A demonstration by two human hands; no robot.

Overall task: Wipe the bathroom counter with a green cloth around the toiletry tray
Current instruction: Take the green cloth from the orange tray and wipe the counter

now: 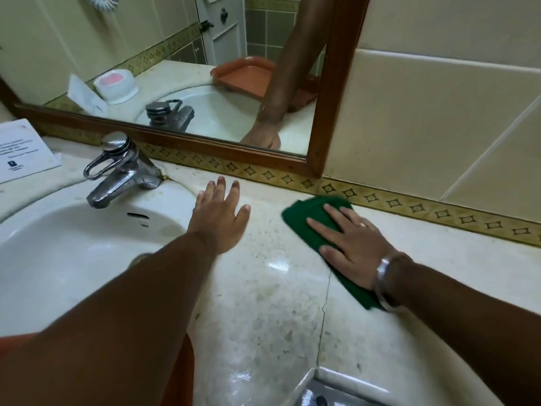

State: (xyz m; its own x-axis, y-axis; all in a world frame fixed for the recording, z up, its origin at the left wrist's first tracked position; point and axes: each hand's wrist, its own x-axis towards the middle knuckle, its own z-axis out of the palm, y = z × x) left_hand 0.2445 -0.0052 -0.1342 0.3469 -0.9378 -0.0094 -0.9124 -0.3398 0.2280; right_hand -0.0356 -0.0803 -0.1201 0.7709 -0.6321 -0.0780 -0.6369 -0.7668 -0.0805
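The green cloth (304, 213) lies on the pale marble counter (263, 303) near the patterned tile border at the back. My right hand (351, 244) presses flat on it, fingers spread, a metal bracelet on the wrist. My left hand (218, 221) rests open and flat on the counter beside the sink rim, holding nothing. An orange tray (186, 367) shows under my left forearm at the near edge. The mirror shows this tray's reflection (243, 74) over the basin's front edge.
A white sink (73, 244) with a chrome faucet (117, 171) fills the left. A printed card (20, 148) leans at the far left. A wood-framed mirror (333, 83) stands behind. A crack (323, 312) runs through the counter. A metal fixture (319, 397) sits at the bottom edge.
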